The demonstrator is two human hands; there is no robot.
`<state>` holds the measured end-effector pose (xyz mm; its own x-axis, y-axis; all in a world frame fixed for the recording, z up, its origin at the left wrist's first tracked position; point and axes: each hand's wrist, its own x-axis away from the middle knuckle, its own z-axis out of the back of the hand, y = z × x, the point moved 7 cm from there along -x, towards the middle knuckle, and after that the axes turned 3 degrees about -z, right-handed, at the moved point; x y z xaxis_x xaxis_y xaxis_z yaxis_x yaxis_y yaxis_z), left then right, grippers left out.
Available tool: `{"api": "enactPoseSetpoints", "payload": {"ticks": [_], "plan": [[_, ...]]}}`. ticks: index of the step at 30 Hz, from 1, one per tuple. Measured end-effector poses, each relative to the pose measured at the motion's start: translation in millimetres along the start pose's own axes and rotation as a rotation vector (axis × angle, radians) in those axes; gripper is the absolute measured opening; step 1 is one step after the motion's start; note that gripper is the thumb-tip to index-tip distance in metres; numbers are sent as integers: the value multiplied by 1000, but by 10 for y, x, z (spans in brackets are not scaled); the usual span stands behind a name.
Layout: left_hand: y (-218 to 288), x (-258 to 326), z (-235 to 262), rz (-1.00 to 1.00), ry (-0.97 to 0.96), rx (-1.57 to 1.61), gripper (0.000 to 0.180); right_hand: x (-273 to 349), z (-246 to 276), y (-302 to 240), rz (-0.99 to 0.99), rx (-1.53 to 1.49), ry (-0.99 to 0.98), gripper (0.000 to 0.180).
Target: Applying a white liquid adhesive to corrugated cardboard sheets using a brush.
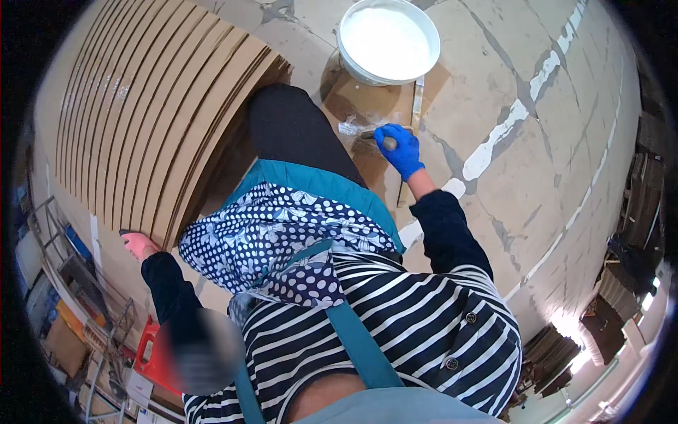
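Note:
On the left, a long row of overlapping brown cardboard sheets (152, 92) fans out beside my leg. My left hand (141, 245), in a pink glove with dark fingertips, grips the near edge of these sheets; part of its fingers is hidden. My right hand (400, 151) wears a blue glove and is closed around a brush (389, 143), whose dark end points left. A white wet smear (349, 128) lies just left of the brush, on a brown board (367, 99). Above stands a pale bucket (366, 76) holding white liquid (387, 42).
A narrow flat strip (417, 106) runs from the bucket down past my right hand. The floor (522, 205) has grey patches and a broken white line. A red plastic stool (146, 353) and metal racks (106, 339) stand lower left. Stacked cardboard (618, 290) lines the right side.

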<state>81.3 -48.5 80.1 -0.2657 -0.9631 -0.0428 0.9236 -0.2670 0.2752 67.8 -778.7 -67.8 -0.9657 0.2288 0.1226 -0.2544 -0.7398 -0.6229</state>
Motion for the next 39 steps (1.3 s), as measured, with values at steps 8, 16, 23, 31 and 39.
{"api": "enactPoseSetpoints", "payload": {"ticks": [8, 16, 23, 31, 39], "plan": [[-21, 15, 77, 19, 52, 31, 66, -457, 1669, -716, -21, -849, 462, 21], [-54, -80, 1, -18, 64, 21, 63, -1768, 1222, -565, 34, -740, 360, 16], [-65, -86, 26, -17, 58, 5, 63, -1890, 969, -659, 320, -325, 471, 15], [-21, 40, 69, -7, 31, 50, 65, -1898, 1082, -682, 143, -457, 449, 16], [4, 58, 144, -57, 62, 86, 64, -1867, 1258, -425, -254, -1203, 198, 22]]}}
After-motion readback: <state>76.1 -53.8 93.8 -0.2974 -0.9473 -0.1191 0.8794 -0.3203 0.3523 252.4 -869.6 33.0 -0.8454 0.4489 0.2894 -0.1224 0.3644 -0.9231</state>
